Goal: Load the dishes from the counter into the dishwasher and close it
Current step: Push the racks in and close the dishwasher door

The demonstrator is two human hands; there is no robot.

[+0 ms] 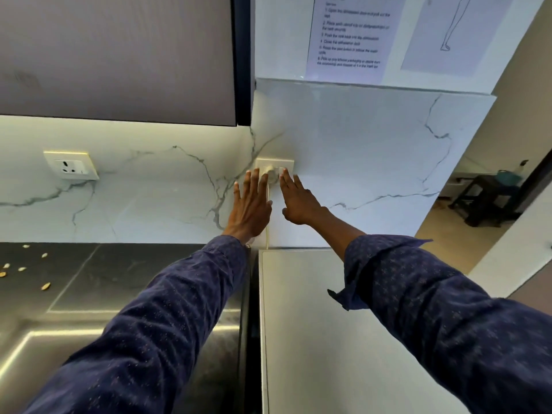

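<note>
both arms reach forward toward the marble wall [358, 138]. left hand [249, 207] and right hand [298, 201] lie flat, fingers straight and spread, holding nothing, either side of a white plug [272, 174] in the wall socket [276, 167]. below the right arm, a white appliance top [301, 324], front cut off; dishwasher and dishes unseen. left of the hands, counter [89, 270] with scattered bits [46, 285]. sheet text [352, 37] above blurred.
</note>
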